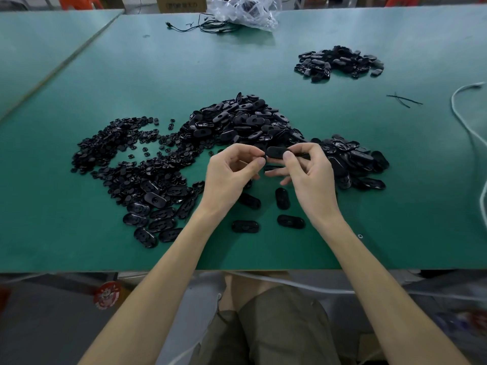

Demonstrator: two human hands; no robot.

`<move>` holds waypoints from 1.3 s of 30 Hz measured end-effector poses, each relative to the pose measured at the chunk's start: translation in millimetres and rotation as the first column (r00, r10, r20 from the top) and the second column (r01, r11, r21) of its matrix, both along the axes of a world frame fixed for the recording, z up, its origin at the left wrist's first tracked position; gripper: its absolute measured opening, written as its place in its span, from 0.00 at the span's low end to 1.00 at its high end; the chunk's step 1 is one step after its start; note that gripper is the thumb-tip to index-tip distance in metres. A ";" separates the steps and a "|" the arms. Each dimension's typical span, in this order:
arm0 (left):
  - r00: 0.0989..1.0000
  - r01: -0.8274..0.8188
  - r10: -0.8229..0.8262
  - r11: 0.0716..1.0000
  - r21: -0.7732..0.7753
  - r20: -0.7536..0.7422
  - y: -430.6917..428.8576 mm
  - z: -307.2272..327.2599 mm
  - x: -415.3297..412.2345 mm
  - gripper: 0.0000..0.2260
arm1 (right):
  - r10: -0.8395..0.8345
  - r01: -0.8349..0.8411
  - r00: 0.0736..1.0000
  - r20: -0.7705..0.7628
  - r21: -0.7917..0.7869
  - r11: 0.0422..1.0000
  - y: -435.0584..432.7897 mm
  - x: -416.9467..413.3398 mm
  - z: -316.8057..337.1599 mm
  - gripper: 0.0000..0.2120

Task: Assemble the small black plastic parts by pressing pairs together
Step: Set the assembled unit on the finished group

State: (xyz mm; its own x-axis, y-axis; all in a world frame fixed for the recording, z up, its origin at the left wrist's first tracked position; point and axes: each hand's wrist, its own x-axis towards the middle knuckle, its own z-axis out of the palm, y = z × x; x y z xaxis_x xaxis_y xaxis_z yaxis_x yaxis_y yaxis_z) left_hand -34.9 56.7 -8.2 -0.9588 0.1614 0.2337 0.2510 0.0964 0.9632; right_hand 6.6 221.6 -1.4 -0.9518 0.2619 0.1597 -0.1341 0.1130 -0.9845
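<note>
The oval shell [275, 152] is held in the air just above the bench [105, 246], in front of the central heap of oval shells [242, 122]. The right grip [308, 169] pinches its right end between thumb and fingers. The left grip [232, 169] is narrow and closes on the left end, with thumb and forefinger tips meeting at the edge. Whether a small mating piece already sits between those fingertips is hidden.

The main risk, as I judge it, comes from holding the shell only by its ends. If the press is not square to the face, the shell could pivot or spring out of both grips. It would then drop among the loose ovals [282, 198] lying directly below, or into the heap, where a half-joined part would look like any other.

A second risk is misalignment. If the partner piece goes in tilted or off-centre, hard pressure could jam it or strain a clip instead of seating it.

The spread of small round parts [126, 154] on the left runs into the oval heap at its near edge. A reach made without looking could bring up the wrong piece. Both wrists hang low over the loose ovals, so a careless sweep could scatter them towards the front edge of the bench.
</note>
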 end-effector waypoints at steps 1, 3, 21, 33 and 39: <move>1.000 -0.006 0.006 1.000 0.000 -0.004 0.0 0.1 -0.1 0.04 | 0.001 -0.001 1.000 0.002 0.006 1.000 -0.4 -0.1 -0.3 0.04; 1.000 -0.018 0.018 1.000 -0.003 -0.014 -0.3 -0.3 -0.4 0.04 | 0.000 0.000 1.000 0.001 0.019 1.000 -0.9 -0.1 -1.5 0.04; 1.000 0.000 0.000 1.000 0.016 0.019 -0.4 -3.4 -1.7 0.06 | -0.012 0.017 0.999 -0.044 0.128 0.992 2.1 0.6 -2.7 0.03; 0.997 0.069 -0.072 0.994 0.088 0.039 -3.8 -2.6 -1.9 0.04 | -0.057 0.062 0.996 -0.071 0.071 0.996 1.6 0.0 -4.6 0.08; 0.991 0.127 -0.131 0.987 0.099 0.038 -3.5 -0.7 -0.7 0.06 | -0.083 0.087 0.994 -0.067 0.060 0.994 2.4 -0.3 -4.7 0.07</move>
